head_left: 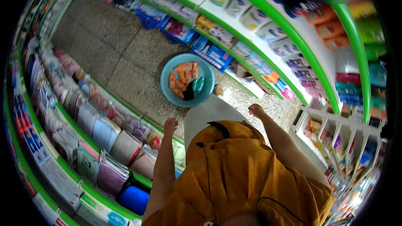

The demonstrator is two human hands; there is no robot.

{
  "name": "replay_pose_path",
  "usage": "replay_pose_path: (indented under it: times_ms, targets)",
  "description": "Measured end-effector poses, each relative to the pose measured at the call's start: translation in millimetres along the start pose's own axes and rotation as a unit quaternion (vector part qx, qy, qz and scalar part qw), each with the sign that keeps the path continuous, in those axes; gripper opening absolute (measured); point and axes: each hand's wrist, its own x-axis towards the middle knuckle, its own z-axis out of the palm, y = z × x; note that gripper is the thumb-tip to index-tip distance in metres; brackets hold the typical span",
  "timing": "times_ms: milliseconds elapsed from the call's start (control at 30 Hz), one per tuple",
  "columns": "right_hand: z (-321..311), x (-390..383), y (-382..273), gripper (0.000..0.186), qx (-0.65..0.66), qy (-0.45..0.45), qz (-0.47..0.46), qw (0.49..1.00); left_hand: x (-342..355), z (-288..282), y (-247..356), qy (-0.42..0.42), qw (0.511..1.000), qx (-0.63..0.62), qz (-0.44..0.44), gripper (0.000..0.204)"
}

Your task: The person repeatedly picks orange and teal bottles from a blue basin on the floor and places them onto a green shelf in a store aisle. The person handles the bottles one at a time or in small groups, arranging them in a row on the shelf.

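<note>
My left hand hangs empty beside my pale trousers, its fingers slightly bent and apart. My right hand hangs free on the other side, fingers loosely curled and apart, holding nothing. Beyond them a light blue plastic basin rests on the floor by my foot. It holds several orange packs, a dark cloth-like item and teal items.
I stand in a shop aisle on a speckled floor. Shelves of folded textiles line the left. Green-edged shelves of bottles and pots curve along the front and right, with blue packages low down. A white compartmented rack stands at right.
</note>
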Motion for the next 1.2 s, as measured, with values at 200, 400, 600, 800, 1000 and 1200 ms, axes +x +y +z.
replay_pose_path:
  times_ms: [200,400,600,800,1000,1200]
  targets:
    - [27,48,-76,0.018,-0.019,-0.097,-0.072,0.992,21,49,-39,0.05,0.992,0.061,0.1,0.024]
    - [91,169,-84,0.013,0.144,-0.181,-0.014,0.973,75,81,-100,0.125,0.981,0.133,0.066,0.028]
    - [152,278,-75,0.024,0.014,-0.175,-0.062,0.983,186,77,-162,0.214,0.948,0.185,0.143,0.029]
    - [214,395,-56,0.035,-0.277,-0.091,-0.276,0.916,295,57,-124,0.286,0.917,0.209,0.18,0.038]
    - [273,475,-104,0.047,-0.268,-0.049,-0.3,0.914,364,37,-59,0.335,0.84,0.37,0.212,0.045]
    - [318,530,-147,0.054,-0.345,0.025,-0.511,0.787,432,4,-32,0.358,0.839,0.321,0.254,0.047]
